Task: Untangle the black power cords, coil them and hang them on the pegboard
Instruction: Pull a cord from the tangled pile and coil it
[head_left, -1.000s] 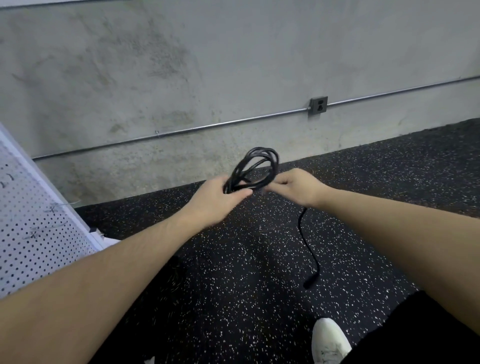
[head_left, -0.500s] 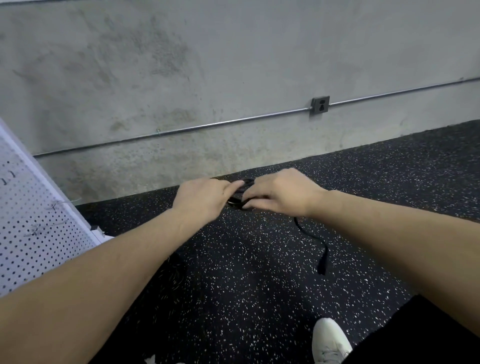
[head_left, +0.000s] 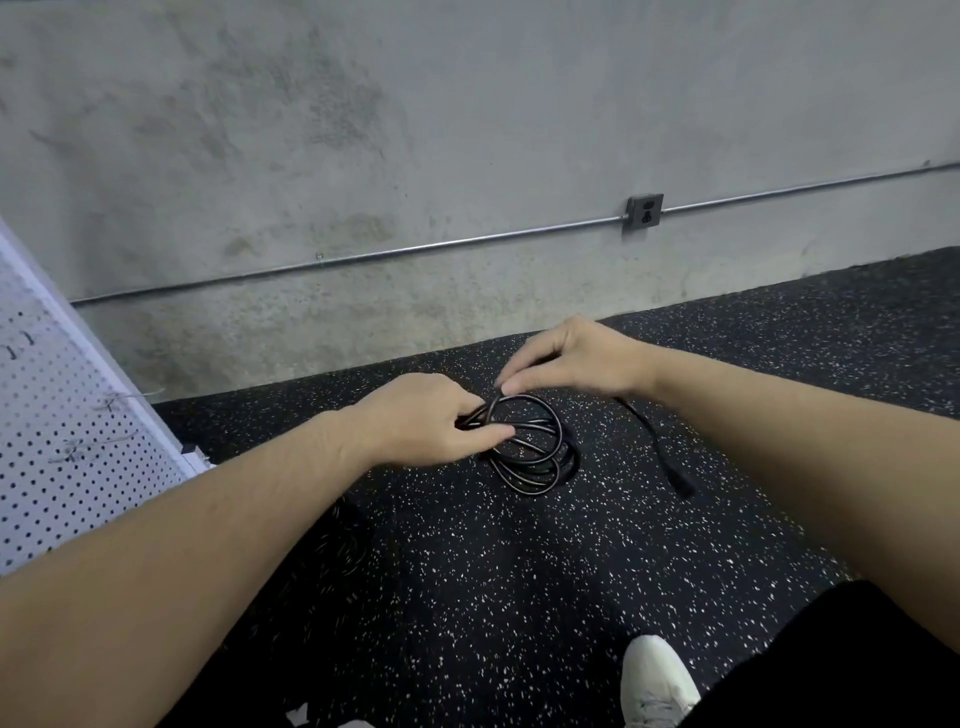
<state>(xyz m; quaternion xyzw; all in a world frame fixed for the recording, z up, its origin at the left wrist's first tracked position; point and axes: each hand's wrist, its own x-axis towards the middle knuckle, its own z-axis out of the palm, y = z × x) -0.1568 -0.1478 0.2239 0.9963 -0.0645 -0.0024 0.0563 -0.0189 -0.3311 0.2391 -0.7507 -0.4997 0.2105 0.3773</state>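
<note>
1. No text, label, brand, number or sign can be read anywhere in the head view.
2. The wall outlet (head_left: 644, 210) and the pegboard (head_left: 62, 441) carry no legible marking.

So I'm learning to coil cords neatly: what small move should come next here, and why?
Probably wrap the loose tail around the coil. The left hand grips the loops, the right hand pinches the strand at the top, and the plug end hangs free, so the coil isn't secured yet.
</note>
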